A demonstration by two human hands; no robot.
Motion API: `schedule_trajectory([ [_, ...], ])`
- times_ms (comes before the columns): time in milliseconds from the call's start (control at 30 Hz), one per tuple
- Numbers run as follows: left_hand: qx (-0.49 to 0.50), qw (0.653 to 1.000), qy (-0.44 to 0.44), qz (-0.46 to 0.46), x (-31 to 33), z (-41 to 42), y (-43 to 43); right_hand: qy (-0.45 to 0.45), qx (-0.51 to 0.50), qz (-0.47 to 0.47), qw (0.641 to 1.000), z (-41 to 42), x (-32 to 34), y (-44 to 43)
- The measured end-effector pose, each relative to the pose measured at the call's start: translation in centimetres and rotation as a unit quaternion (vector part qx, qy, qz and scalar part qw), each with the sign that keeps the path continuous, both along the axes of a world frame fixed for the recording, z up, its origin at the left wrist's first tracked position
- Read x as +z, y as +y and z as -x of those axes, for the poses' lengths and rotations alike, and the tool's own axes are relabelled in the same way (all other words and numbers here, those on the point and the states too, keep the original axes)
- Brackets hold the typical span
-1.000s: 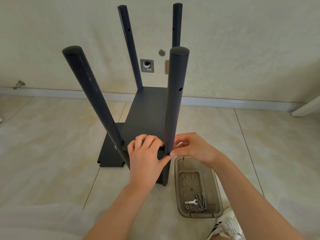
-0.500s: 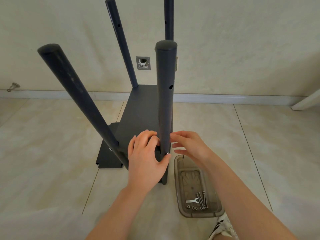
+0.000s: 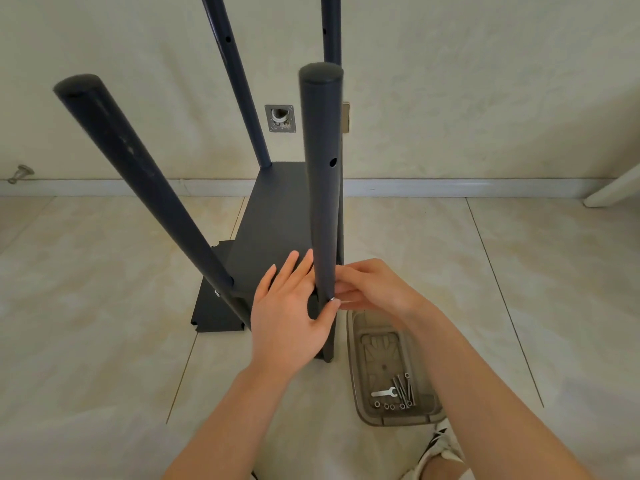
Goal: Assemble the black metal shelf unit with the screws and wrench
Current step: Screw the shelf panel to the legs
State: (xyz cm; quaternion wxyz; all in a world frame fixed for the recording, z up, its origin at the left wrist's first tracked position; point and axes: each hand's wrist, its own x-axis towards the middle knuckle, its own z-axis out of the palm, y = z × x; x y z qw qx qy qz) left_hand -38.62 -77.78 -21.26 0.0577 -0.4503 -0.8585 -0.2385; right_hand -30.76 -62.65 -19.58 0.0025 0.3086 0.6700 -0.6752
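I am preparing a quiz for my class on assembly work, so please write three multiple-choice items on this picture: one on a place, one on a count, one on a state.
1. Where is the wrench? A in the tray; B on the shelf panel; C in the left hand.
2. How many black posts are there? A two; B three; C four.
3. How are the left hand's fingers? A straight; B in a fist; C round the wrench.
Key: 1A, it lies beside the screws there; 2C, four rise from the shelf panel; 3A, they stretch out flat.
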Motion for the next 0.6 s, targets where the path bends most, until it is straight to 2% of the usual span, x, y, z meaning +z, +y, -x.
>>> schedule_trajectory([
  [133, 0.006, 1.0, 0.025, -0.015, -0.4, 0.2, -0.3, -0.005, -0.008, 0.078, 0.997, -2.3, -3.4, 2.1],
  [267, 0.012, 0.998, 0.054, -0.023, -1.0, 0.1, -0.2, -0.134, -0.01, 0.085, 0.987, -4.1, -9.5, 2.5],
  [400, 0.008, 0.995, 0.085, -0.042, -1.8, 0.3, -0.1, -0.254, 0.059, 0.011, 0.965, -6.3, -15.4, 1.3],
  [600, 0.006, 0.994, 0.095, -0.047, -2.1, 0.3, 0.0, -0.329, 0.191, -0.143, 0.914, -7.1, -21.1, -0.4],
])
